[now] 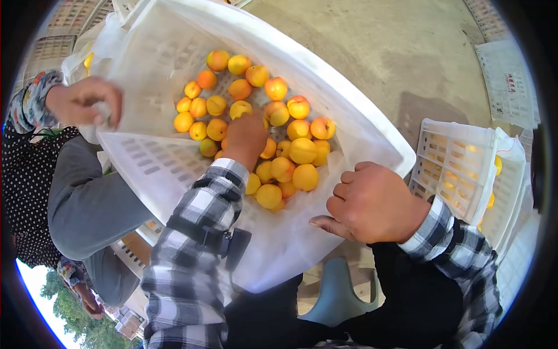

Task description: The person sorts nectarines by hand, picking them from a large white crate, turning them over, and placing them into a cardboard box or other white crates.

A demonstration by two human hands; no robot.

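Note:
A white plastic crate [325, 70] with a pale liner [157, 64] holds many yellow-orange apricots [303, 150], some blushed red. My left hand [247, 136] reaches down among the apricots near the middle of the pile. Its fingertips are out of sight behind the hand, so whether it grips a fruit does not show. Over the crate's near right corner is my right hand [372, 203], back upward, with its fingers curled under and the thumb sticking out to the left. What it holds, if anything, is hidden beneath it.
At the left, a co-worker's hand [87, 103] is beside the crate, with pale material in its fingers. A fruit-filled white crate [453, 166] stands at the right; another white crate [508, 81] is farther back. A grey-green stool [334, 296] is below, on a concrete floor [372, 35].

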